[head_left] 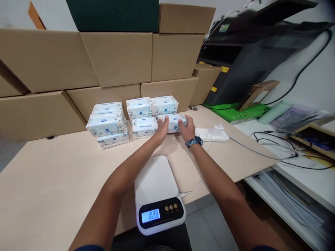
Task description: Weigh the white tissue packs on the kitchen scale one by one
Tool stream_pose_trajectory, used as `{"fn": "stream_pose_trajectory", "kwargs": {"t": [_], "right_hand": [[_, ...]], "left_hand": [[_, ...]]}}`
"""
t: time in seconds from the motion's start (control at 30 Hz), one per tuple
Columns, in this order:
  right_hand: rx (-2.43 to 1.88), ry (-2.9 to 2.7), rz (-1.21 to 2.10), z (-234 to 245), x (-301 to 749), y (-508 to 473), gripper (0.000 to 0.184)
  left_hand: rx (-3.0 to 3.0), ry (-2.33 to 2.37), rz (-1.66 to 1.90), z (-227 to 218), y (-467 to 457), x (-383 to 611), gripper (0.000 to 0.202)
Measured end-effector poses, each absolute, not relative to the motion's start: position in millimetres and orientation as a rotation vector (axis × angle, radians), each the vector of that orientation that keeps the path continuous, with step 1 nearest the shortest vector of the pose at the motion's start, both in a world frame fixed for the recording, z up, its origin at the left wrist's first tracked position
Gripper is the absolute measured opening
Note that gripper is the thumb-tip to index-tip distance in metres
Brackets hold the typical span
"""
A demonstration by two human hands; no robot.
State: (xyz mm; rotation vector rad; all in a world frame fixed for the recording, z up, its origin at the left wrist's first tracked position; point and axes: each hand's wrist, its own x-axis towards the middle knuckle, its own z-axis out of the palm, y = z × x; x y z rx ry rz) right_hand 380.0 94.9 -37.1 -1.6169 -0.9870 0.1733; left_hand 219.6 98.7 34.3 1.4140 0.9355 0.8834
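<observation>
Both of my hands are around one tissue pack in the front right of the stacked packs. My left hand closes on its left end, and my right hand grips the right end, a dark watch on that wrist. Close beside it on the left lies another tissue pack. Two more packs, one of them this pack, sit just behind and higher. Further left stands a separate stack of tissue packs. Nearer to me, a white digital scale with a bare platform shows 103.9 on its lit display.
Cardboard boxes are piled along the back of the table. A white power strip lies right of my right hand, its cable running right. Further right are a dark printer, a green crate and loose black cables.
</observation>
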Motion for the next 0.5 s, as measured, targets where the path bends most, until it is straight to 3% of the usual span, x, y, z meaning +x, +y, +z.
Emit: {"fn": "stream_pose_trajectory", "kwargs": {"t": [0.23,0.5], "right_hand": [[-1.643,-1.102,0.173,-56.1,375.4,94.4,0.055],[-1.690,-1.123,0.136,-59.6,374.3,93.9,0.062]], "left_hand": [[1.672,1.025,0.737,50.5,54.4,209.4,0.107],[1.655,1.119,0.733,43.6,36.3,123.3,0.086]]}}
